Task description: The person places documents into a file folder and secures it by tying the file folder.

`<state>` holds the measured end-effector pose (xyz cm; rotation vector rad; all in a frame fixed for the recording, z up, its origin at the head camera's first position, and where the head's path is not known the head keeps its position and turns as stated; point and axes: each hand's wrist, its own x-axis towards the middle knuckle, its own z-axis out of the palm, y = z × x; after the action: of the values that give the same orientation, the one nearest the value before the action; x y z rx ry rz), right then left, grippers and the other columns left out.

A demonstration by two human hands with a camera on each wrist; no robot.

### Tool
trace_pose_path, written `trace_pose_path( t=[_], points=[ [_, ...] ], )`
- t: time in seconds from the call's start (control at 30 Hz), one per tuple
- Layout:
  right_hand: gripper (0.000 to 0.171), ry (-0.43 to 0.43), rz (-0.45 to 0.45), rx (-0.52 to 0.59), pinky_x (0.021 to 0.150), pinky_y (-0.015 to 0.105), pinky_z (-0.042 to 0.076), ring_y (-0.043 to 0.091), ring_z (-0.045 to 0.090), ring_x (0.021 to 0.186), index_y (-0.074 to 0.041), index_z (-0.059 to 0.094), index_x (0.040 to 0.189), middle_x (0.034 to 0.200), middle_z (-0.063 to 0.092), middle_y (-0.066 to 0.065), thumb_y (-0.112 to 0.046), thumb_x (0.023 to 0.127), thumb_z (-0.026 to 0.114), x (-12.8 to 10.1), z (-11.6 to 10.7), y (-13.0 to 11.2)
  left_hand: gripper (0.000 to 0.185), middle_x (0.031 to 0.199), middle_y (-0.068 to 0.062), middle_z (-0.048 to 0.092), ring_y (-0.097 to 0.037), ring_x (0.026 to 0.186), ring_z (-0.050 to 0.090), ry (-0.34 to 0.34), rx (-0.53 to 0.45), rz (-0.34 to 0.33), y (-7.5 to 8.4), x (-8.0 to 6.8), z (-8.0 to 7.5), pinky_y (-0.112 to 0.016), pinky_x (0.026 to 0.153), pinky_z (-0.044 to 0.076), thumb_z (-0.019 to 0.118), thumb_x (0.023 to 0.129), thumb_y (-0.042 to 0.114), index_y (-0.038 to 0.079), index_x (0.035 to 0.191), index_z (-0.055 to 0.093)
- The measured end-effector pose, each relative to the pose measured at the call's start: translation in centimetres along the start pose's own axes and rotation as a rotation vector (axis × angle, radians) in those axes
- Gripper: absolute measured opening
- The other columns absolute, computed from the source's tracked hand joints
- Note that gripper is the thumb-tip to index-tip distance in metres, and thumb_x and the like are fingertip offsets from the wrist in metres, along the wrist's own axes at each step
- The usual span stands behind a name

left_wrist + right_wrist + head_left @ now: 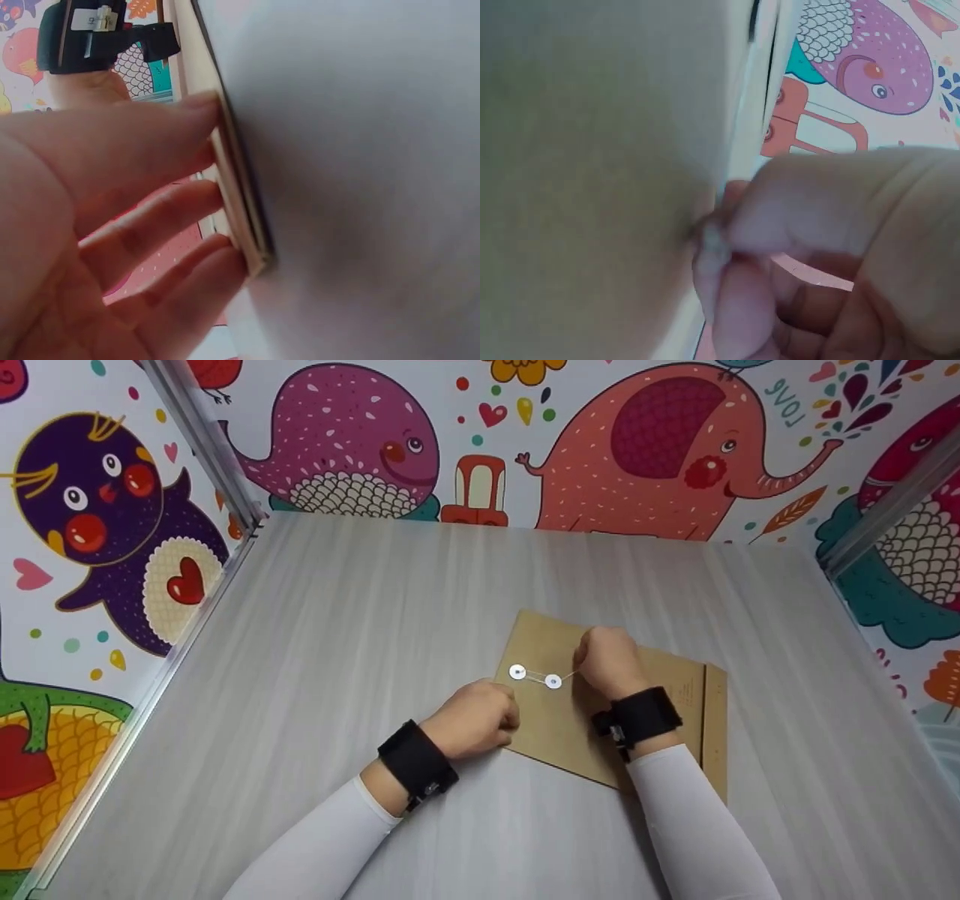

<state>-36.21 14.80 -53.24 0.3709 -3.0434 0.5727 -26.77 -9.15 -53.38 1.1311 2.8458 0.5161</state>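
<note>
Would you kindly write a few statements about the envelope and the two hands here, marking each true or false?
1. The brown envelope lies flat on the grey table. True.
2. The right hand pinches a thin string leading from the white discs. True.
3. The left hand is lifted well clear of the envelope. False: its fingers press against the envelope's edge.
4. The envelope has three white discs. False: two show.
5. Both wrists wear black bands. True.
</note>
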Motion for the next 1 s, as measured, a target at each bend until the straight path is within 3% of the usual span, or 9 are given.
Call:
trace_pose_path(
  t=[0.13, 0.4, 0.53, 0.6, 0.83, 1.0],
  points=[
    [0.018, 0.049, -0.014, 0.038, 0.062, 0.035, 0.049, 0.025, 0.059, 0.067, -0.007, 0.076, 0.07, 0.074, 0.074, 0.008, 0.005, 0.082, 0.071, 0.2, 0.2, 0.0, 0.006, 0.097, 0.002, 0.076, -0.017, 0.093, 0.07, -0.018, 0.032, 0.032, 0.2, 0.1, 0.1, -0.033, 0.089, 0.053, 0.082, 0.084, 0.014, 0.015, 0.089, 0.084],
    [0.017, 0.056, -0.018, 0.056, 0.066, 0.037, 0.048, 0.026, 0.06, 0.07, -0.005, 0.074, 0.073, 0.076, 0.072, 0.011, 0.005, 0.085, 0.068, 0.8, 0.0, 1.1, 0.006, 0.096, 0.004, 0.075, -0.015, 0.094, 0.069, -0.04, 0.091, 0.057, 1.4, 0.1, 0.4, -0.03, 0.089, 0.052, 0.08, 0.087, 0.015, 0.017, 0.089, 0.085],
    [0.015, 0.037, -0.034, 0.131, 0.071, 0.038, 0.052, 0.026, 0.065, 0.077, -0.006, 0.077, 0.079, 0.083, 0.076, 0.011, 0.006, 0.084, 0.069, 1.0, 0.4, 0.4, 0.007, 0.098, 0.005, 0.075, -0.015, 0.095, 0.068, -0.051, 0.122, 0.078, 2.0, 0.1, 0.5, -0.028, 0.089, 0.052, 0.08, 0.088, 0.016, 0.02, 0.09, 0.085],
    [0.018, 0.006, -0.085, 0.178, 0.072, 0.036, 0.053, 0.024, 0.067, 0.079, -0.007, 0.079, 0.082, 0.085, 0.077, 0.009, 0.007, 0.083, 0.068, 1.2, 0.8, -0.6, 0.008, 0.096, 0.006, 0.075, -0.015, 0.094, 0.068, -0.039, 0.133, 0.098, 2.3, 0.1, 0.5, -0.028, 0.089, 0.051, 0.079, 0.087, 0.014, 0.02, 0.087, 0.085],
    [0.018, -0.141, -0.422, 0.268, 0.065, 0.027, 0.051, 0.012, 0.062, 0.07, -0.009, 0.08, 0.082, 0.08, 0.077, 0.004, 0.007, 0.081, 0.073, 1.5, 2.5, -4.0, 0.01, 0.088, 0.006, 0.072, -0.013, 0.086, 0.068, -0.007, 0.172, 0.102, 2.7, 0.1, 0.8, -0.028, 0.084, 0.05, 0.08, 0.084, 0.013, 0.022, 0.079, 0.082],
    [0.017, -0.173, -0.427, 0.293, 0.061, 0.024, 0.046, 0.008, 0.056, 0.066, -0.01, 0.078, 0.077, 0.074, 0.074, 0.001, 0.008, 0.078, 0.076, 1.5, 2.7, -4.6, 0.009, 0.09, 0.006, 0.07, -0.015, 0.093, 0.068, -0.04, 0.217, 0.053, 3.0, 0.2, 0.9, -0.026, 0.081, 0.054, 0.08, 0.084, 0.017, 0.025, 0.08, 0.081]
  ],
)
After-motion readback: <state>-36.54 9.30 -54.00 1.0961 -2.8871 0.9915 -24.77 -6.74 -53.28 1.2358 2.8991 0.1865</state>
